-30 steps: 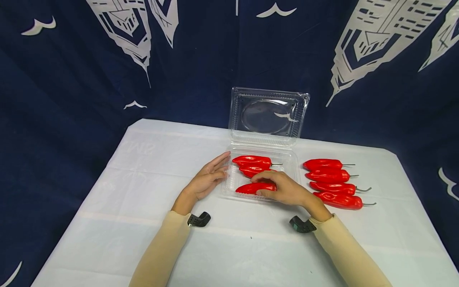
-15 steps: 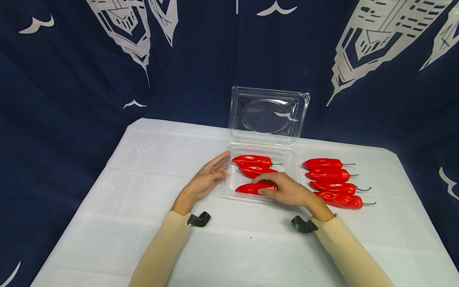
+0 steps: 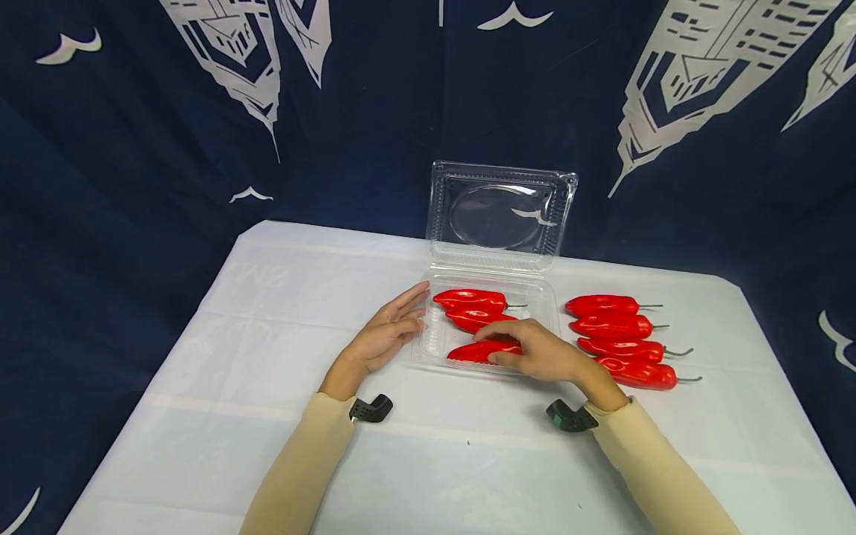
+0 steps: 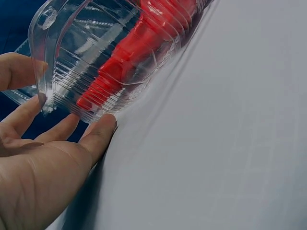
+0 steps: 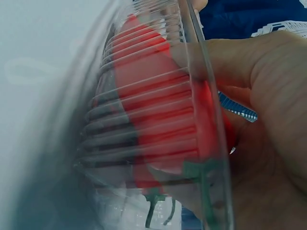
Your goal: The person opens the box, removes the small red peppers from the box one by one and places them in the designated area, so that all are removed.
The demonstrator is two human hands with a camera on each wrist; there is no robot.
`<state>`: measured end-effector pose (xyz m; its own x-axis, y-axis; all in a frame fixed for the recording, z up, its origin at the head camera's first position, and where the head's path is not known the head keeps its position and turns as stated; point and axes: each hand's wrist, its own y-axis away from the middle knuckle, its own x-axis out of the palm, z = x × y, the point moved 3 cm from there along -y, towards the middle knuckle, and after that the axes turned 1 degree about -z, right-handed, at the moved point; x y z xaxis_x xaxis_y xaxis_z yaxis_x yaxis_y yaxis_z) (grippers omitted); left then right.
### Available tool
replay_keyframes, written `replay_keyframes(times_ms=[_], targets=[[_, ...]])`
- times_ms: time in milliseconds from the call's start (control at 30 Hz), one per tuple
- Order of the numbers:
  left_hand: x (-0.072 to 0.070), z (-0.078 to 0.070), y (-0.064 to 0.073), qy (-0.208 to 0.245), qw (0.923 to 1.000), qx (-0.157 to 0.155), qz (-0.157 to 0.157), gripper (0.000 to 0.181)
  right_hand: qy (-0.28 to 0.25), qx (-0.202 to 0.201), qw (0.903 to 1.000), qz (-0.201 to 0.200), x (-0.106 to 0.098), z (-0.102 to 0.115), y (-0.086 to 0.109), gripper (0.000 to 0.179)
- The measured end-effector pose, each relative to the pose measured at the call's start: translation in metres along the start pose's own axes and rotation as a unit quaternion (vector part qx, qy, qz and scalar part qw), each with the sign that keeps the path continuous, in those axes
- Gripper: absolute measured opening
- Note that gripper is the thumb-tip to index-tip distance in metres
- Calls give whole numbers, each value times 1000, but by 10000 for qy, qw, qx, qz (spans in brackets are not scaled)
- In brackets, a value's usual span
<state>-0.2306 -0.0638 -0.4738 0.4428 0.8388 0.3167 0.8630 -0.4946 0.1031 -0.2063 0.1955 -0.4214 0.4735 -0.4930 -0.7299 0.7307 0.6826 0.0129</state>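
Note:
A clear plastic clamshell box (image 3: 542, 293) stands on the table with its lid (image 3: 498, 215) raised at the back. Inside, two red peppers (image 3: 468, 300) lie side by side toward the rear. Near the front wall, my right hand (image 3: 542, 351) pinches a third red pepper (image 3: 471, 352) between thumb and fingers, its stem end hidden in the head view. Through the ribbed wall in the right wrist view, this pepper (image 5: 158, 105) shows with the thumb against it. My left hand (image 3: 384, 338), fingers extended, touches the box's left side; the left wrist view shows its fingertips (image 4: 103, 127) at the wall.
Right of the box, several red peppers (image 3: 611, 327) with stems lie in a stacked row on the white-covered table (image 3: 267, 357). Behind the table hangs a dark blue cloth (image 3: 374, 163) with white printed shapes.
My right hand has shifted slightly to the right, and the front pepper has slid right with it inside the box. The left hand stays at the box's left side.

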Motion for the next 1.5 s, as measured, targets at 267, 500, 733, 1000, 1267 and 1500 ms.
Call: replay_keyframes(times_ms=[267, 500, 733, 1000, 1267, 1500], targets=[[0, 1, 0, 24, 10000, 33, 40, 71, -59, 124, 9998, -171, -6, 0, 3, 41], [-1, 1, -1, 31, 10000, 56, 54, 71, -70, 278, 9991, -302, -16, 1, 7, 40], [0, 2, -1, 36, 9999, 83, 101, 71, -66, 465, 9978, -475, -29, -1, 14, 41], [-1, 2, -1, 43, 10000, 27, 25, 70, -314, 588, 9953, -701, -45, -8, 23, 41], [0, 2, 0, 30, 10000, 17, 21, 70, -491, 635, 9934, -824, -65, -18, 37, 38], [0, 2, 0, 60, 10000, 32, 18, 69, -227, 989, 9902, -963, -82, -26, 50, 38]])
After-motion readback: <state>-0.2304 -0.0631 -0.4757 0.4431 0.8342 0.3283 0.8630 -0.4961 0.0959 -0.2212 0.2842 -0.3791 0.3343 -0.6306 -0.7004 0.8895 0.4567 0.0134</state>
